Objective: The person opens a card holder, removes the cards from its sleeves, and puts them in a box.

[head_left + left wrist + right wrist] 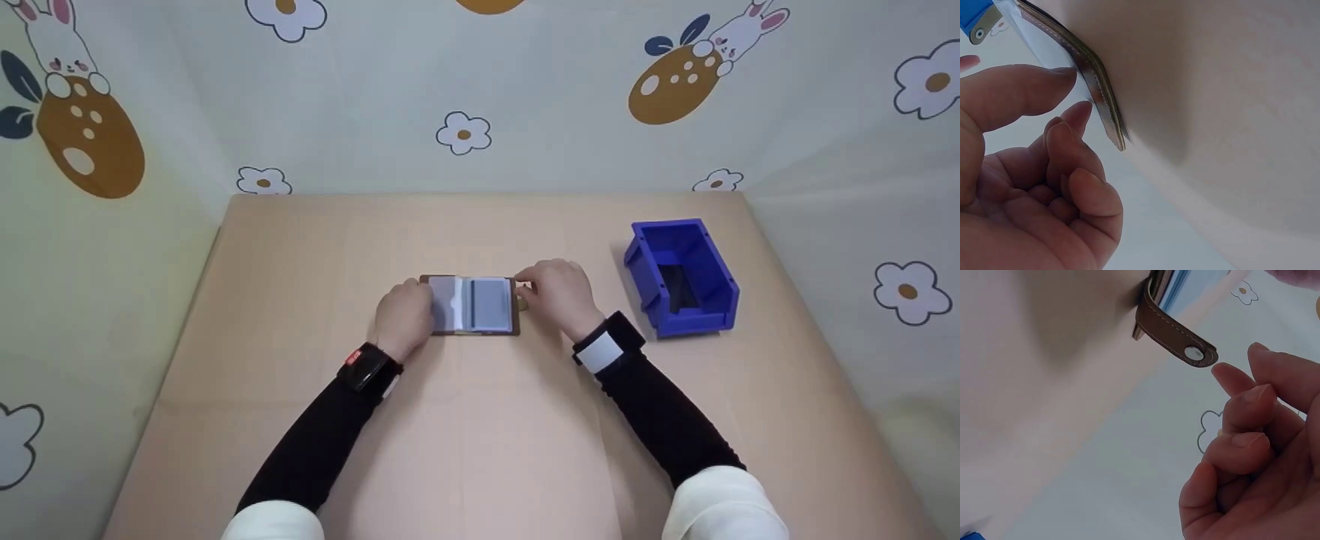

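Behind the left hand [405,319] is a red-marked black band [375,372], behind the right hand [559,296] a white-patched black strap [626,334]; farther back, black sleeves [315,442] and white cuffs [274,521].

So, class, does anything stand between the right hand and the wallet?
Nothing visible does. The right hand is at the right edge of the wallet, near its strap; the bin sits farther right.

No words, brands or numbers can be read in any view. In the head view, a small red mark [353,358] sits on the black left wristband [373,369], between seven and eight o'clock from the centre, too small to decipher. The white patch [599,352] on the right wristband [625,333], toward four o'clock, shows no legible print.
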A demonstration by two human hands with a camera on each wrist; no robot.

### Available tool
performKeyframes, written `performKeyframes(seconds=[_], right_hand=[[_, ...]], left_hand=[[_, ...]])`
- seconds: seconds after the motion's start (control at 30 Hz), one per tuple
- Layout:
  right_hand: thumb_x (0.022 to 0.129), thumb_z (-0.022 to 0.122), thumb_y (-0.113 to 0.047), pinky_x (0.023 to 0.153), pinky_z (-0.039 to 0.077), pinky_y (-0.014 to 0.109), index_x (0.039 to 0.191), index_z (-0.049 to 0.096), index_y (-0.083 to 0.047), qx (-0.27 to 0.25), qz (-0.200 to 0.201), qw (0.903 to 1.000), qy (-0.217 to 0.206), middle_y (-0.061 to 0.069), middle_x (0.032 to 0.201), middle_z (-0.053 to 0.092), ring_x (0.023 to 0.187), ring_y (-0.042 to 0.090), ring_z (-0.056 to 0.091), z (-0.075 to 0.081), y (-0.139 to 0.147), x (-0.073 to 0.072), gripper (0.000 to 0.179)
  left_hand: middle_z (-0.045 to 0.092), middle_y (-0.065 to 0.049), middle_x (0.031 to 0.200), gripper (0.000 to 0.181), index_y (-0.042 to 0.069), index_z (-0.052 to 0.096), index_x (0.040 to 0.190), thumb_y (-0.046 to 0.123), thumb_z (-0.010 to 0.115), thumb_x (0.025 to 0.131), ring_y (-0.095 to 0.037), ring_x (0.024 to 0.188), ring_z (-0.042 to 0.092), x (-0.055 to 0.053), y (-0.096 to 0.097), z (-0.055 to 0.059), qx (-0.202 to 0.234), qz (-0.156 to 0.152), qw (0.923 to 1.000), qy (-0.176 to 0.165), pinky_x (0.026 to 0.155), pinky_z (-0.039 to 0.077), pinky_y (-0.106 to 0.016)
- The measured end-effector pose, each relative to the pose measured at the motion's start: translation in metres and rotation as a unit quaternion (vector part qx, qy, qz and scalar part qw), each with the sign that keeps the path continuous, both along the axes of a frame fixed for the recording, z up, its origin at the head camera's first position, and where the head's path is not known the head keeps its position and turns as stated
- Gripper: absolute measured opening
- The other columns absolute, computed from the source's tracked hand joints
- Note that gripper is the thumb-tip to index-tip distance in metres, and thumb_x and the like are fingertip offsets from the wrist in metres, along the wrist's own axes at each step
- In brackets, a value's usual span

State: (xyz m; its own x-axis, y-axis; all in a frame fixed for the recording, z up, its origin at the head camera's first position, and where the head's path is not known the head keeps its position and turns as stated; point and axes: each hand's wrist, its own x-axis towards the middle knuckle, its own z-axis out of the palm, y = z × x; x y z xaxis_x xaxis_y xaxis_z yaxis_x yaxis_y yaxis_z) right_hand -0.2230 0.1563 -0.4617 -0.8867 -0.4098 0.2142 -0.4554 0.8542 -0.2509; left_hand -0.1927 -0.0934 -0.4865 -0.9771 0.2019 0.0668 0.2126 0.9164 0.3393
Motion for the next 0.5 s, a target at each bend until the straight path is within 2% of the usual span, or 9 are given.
performKeyframes(seconds=[0.33, 0.5], right_hand=[[0.089, 0.073, -0.019, 0.078, 0.048, 0.041, 0.095, 0.081, -0.014, 0.005, 0.01, 0.9997, -0.022, 0.002, 0.09, 0.075, 0.084, 0.022, 0.068, -0.014, -0.012, -0.001, 0.011], [0.088, 0.074, -0.017, 0.072, 0.047, 0.039, 0.093, 0.081, -0.015, 0.027, 0.015, 0.9994, -0.016, 0.002, 0.09, 0.075, 0.082, 0.022, 0.068, -0.02, -0.017, -0.002, 0.01]], left_hand=[[0.061, -0.019, 0.083, 0.009, -0.006, 0.067, 0.087, -0.003, 0.064, 0.079, -0.035, 0.076, 0.062, -0.001, -0.001, -0.001, -0.003, -0.004, 1.0, 0.006, 0.065, 0.051, -0.048], [0.061, -0.018, 0.084, 0.01, -0.006, 0.067, 0.088, -0.003, 0.065, 0.078, -0.034, 0.076, 0.061, -0.001, -0.001, -0.002, -0.001, -0.004, 1.0, 0.005, 0.065, 0.052, -0.047]])
